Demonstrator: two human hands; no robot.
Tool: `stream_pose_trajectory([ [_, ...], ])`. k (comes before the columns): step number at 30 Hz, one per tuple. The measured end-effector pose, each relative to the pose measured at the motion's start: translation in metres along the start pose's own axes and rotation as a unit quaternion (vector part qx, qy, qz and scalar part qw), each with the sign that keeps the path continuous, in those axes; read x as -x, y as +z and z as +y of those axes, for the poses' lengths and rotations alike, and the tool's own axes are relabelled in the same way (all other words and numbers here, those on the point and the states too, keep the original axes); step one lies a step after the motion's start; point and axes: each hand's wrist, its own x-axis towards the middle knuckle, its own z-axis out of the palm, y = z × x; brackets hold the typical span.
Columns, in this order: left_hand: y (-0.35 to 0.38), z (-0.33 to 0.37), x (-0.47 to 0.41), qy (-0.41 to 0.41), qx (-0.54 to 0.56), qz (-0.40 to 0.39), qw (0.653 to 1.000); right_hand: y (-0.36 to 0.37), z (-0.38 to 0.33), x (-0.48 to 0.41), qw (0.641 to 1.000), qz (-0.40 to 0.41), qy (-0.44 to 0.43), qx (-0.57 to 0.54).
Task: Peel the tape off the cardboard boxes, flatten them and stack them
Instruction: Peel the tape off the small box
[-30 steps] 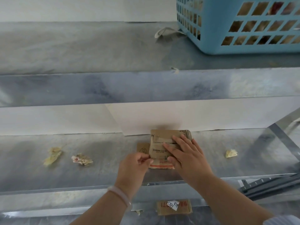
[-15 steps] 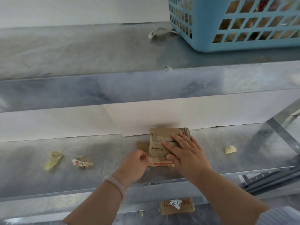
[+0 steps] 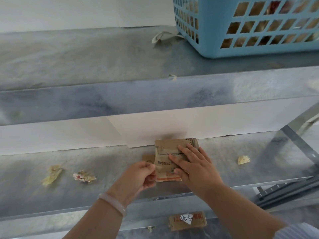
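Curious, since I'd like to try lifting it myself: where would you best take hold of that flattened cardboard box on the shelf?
Probably its near left edge, coming from the left. The flattened cardboard box lies flat on the shelf, its far edge against the white panel, and the right hand presses its right half. The left hand pinches that free edge.

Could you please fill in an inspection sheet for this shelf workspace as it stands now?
Surface: grey metal shelf, scuffed.
Job's things: flattened box lying by the back wall; smaller cardboard piece showing under its left side.
Clutter: crumpled tape scraps at left, one at right.
Grips: left hand pinches the box's left edge; right hand presses flat on it.
Cables: nothing seen.
Surroundings: blue basket on the upper shelf; labelled cardboard on the level below; dark metal bars at right.
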Motion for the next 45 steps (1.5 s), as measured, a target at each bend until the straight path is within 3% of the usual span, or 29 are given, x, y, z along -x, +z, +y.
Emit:
stream_pose_trajectory([
  [2, -0.008, 0.004, -0.006, 0.076, -0.112, 0.040, 0.990, 0.001, -0.001, 0.000, 1.000, 0.002, -0.003, 0.002],
  [4, -0.013, 0.006, -0.015, 0.167, -0.238, 0.100, 0.952, 0.000, -0.001, 0.000, 1.000, 0.012, 0.000, -0.012],
  [8, -0.007, 0.006, -0.024, 0.275, -0.311, 0.149, 0.897, -0.001, -0.003, 0.001, 1.000, 0.019, -0.003, -0.009],
  [13, -0.016, 0.015, -0.017, 0.342, -0.374, 0.078, 0.858, -0.001, -0.002, 0.001, 1.000, 0.010, 0.001, 0.002],
  [16, -0.021, 0.023, -0.014, 0.375, -0.467, 0.015, 0.801, -0.003, -0.003, 0.000, 1.000, 0.010, 0.004, -0.013],
  [18, -0.019, 0.026, -0.013, 0.388, -0.514, 0.013, 0.765, -0.004, -0.003, -0.001, 1.000, 0.006, 0.002, -0.007],
  [21, -0.013, 0.023, -0.015, 0.415, -0.532, 0.037, 0.737, -0.009, -0.005, -0.002, 0.999, 0.015, 0.005, -0.034],
  [23, -0.010, 0.019, -0.018, 0.415, -0.518, 0.051, 0.746, -0.010, -0.005, -0.002, 0.999, 0.019, 0.005, -0.044],
  [27, -0.011, 0.014, -0.027, 0.362, -0.423, 0.136, 0.819, -0.005, -0.004, 0.005, 0.999, 0.014, -0.009, -0.033],
  [32, 0.003, 0.004, -0.036, 0.306, -0.310, 0.214, 0.874, -0.003, -0.005, 0.006, 0.999, 0.022, 0.005, -0.041],
  [34, 0.005, 0.000, -0.033, 0.311, -0.300, 0.227, 0.873, -0.003, -0.006, 0.005, 0.999, 0.017, 0.003, -0.034],
  [40, -0.016, -0.015, -0.021, 0.445, -0.419, 0.120, 0.782, -0.003, -0.005, 0.005, 0.999, 0.013, 0.007, -0.031],
  [42, -0.016, -0.018, -0.021, 0.437, -0.394, 0.122, 0.800, -0.003, -0.006, 0.005, 0.999, 0.017, 0.004, -0.036],
  [45, -0.013, -0.013, -0.026, 0.387, -0.318, 0.132, 0.855, -0.003, -0.006, 0.007, 0.999, 0.026, 0.001, -0.039],
])
